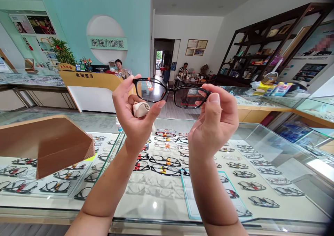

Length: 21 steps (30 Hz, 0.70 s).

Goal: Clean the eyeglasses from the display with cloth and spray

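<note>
A person's two bare hands hold up a pair of black-framed glasses (pixel 172 93) at the centre of the view, above a glass display counter (pixel 261 149). The left hand (pixel 135 114) pinches the frame's left end between thumb and forefinger, with a small beige cloth (pixel 141 109) tucked against the palm under the curled fingers. The right hand (pixel 214 124) grips the frame's right end, thumb on top, its other fingers curled beneath. An orange tag (pixel 149 85) hangs on the left lens. Below, from 5 to 8 o'clock, rows of spectacle frames (pixel 164 166) lie inside the counter. At 9 o'clock a stack of brown sheets (pixel 60 145), possibly cardboard, rests on the glass. At 11 o'clock a person sits behind a yellow reception desk (pixel 91 81).
</note>
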Available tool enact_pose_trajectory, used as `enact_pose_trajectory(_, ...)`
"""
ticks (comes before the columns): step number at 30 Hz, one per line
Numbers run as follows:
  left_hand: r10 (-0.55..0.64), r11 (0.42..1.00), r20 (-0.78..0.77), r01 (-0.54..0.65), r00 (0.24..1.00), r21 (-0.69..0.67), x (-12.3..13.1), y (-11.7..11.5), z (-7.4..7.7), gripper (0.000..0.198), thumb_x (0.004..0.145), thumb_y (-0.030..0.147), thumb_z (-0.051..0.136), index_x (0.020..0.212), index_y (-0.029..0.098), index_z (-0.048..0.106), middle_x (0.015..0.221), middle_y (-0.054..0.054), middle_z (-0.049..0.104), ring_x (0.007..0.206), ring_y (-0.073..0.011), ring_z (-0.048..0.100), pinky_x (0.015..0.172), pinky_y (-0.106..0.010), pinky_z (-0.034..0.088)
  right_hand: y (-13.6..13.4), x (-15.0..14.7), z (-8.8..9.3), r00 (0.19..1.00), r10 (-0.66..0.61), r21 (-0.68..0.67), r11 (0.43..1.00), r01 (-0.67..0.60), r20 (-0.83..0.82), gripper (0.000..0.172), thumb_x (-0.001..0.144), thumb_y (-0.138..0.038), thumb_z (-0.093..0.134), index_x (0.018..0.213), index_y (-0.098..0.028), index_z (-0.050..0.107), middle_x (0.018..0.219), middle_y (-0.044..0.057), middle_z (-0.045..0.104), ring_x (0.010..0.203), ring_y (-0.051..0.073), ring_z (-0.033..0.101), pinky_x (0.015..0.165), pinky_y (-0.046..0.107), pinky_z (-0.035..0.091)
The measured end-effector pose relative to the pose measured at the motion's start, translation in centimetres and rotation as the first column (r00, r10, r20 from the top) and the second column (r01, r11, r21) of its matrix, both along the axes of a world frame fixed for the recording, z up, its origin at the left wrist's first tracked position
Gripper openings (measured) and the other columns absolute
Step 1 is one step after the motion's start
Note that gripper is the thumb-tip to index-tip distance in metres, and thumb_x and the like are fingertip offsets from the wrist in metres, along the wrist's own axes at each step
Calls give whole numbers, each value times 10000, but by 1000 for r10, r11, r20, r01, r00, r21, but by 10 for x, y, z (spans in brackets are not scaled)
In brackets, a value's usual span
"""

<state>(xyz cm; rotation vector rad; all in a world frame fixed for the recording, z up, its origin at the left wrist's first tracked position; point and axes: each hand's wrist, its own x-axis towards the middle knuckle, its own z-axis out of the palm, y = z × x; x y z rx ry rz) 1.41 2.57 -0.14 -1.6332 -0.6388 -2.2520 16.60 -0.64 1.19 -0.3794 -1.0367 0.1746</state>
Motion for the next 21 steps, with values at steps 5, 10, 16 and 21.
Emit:
enact_pose_trajectory(5, 82, 997, 13, -82, 997, -1, 2, -4, 0, 746, 967, 786, 702, 1558, 396, 468, 1521, -130, 640, 1347, -333, 704, 798, -440, 657, 3, 0, 0, 1000, 22, 10, 1000, -22, -12, 185, 1061, -442, 722, 1131, -306, 825, 1157, 27, 787, 1124, 243, 778, 1020, 470, 641)
enact_pose_trajectory(10, 203, 979, 54, -204, 978, 26, 6, -9, -7, 814, 921, 785, 770, 1553, 345, 504, 1455, -131, 665, 1234, -315, 713, 807, -429, 630, 16, 2, -2, 991, 131, -86, 987, -134, -31, 245, 1058, -488, 701, 1135, -284, 814, 1112, 21, 785, 979, 182, 773, 866, 371, 646)
enact_pose_trajectory(16, 158, 987, 58, -156, 986, -34, 7, -10, -10, 881, 849, 770, 865, 1535, 335, 526, 1489, -130, 642, 1182, -299, 704, 835, -430, 629, 21, 3, -3, 986, 157, -116, 980, -162, -53, 248, 1060, -493, 693, 1122, -280, 805, 1056, 13, 767, 936, 172, 757, 846, 354, 631)
enact_pose_trajectory(21, -51, 991, 30, 54, 998, -120, 3, 2, -7, 786, 911, 735, 831, 1532, 385, 499, 1543, -128, 638, 1125, -255, 745, 797, -393, 646, 13, 2, -2, 998, 43, -47, 998, -45, -47, 204, 1062, -457, 701, 1107, -288, 807, 1107, 20, 765, 995, 186, 745, 926, 391, 626)
